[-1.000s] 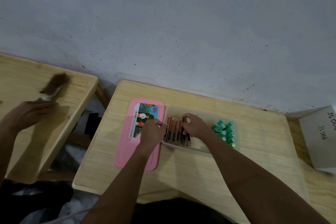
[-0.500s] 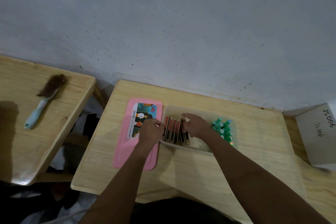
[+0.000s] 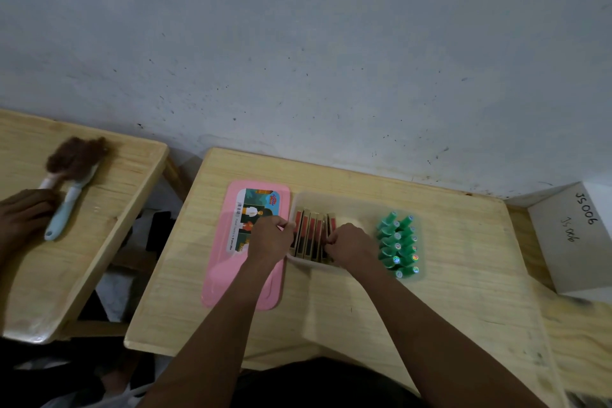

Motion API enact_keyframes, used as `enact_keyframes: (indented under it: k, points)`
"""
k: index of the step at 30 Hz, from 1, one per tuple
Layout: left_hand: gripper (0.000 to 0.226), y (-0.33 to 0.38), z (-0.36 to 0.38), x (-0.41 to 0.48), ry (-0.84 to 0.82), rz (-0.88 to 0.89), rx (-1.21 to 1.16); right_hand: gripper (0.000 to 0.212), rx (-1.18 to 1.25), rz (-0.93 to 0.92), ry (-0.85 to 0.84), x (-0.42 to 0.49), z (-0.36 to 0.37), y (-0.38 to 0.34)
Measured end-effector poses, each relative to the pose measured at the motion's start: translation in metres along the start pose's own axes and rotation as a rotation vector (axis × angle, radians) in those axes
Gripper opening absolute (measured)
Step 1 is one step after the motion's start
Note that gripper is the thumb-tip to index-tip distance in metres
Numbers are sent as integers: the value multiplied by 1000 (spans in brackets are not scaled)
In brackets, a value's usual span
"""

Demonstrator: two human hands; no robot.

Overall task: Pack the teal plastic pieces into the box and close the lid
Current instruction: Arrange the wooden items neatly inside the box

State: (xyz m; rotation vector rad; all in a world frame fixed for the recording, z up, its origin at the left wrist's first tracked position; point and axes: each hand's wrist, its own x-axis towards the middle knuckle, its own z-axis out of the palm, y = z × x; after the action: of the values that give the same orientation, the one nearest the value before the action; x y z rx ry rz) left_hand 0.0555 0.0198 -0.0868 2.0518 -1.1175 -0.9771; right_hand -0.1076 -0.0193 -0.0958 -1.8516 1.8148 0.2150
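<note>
Left hand (image 3: 270, 238) pinches left rim of box (image 3: 351, 207), apparently. Right hand (image 3: 351, 243) curls round upright red cards (image 3: 309, 233) inside. Teal pieces (image 3: 397, 242) fill the right end. Pink lid (image 3: 231, 275) lies just left.

Setting: bare workroom or classroom, with small wooden desk (image 3: 463, 242) and second desk (image 3: 126, 195) against scuffed grey wall (image 3: 298, 43), brush (image 3: 64, 209) on the second, white box (image 3: 563, 242) hand-marked JS006.

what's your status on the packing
Left hand holds box edge, right hand grips flat pieces inside. Teal pieces in box. Lid off, beside box.
</note>
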Motion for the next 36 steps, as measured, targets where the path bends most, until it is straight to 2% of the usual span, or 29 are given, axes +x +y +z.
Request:
enact_keyframes:
  k: [12, 16, 20, 21, 24, 28, 34, 36]
  points:
    - [21, 0, 1, 0, 5, -17, -3, 29, 357, -8, -118, 9, 8, 2]
    - [21, -1, 1, 0, 4, -5, 1, 31, 296, -47, -134, 4, 5, -1]
    - [21, -2, 1, 1, 15, -3, -12, 23, 301, 95, 97, 6, -4, 6]
    - [21, -2, 1, 1, 17, -4, -16, 27, 287, 112, 104, 8, -5, 8]
    - [21, -2, 2, 1, 13, -5, -17, 37, 335, 112, 6, 12, -1, 6]
    - [21, -3, 2, 2, 5, -23, -25, 20, 401, 69, -68, 13, 9, -2]
    - [21, -5, 3, 3, 3, -39, -41, 25, 219, -26, -186, 22, -3, 10]
    - [21, -4, 3, 3, 5, -36, -34, 27, 148, -27, -104, 27, -12, 12]
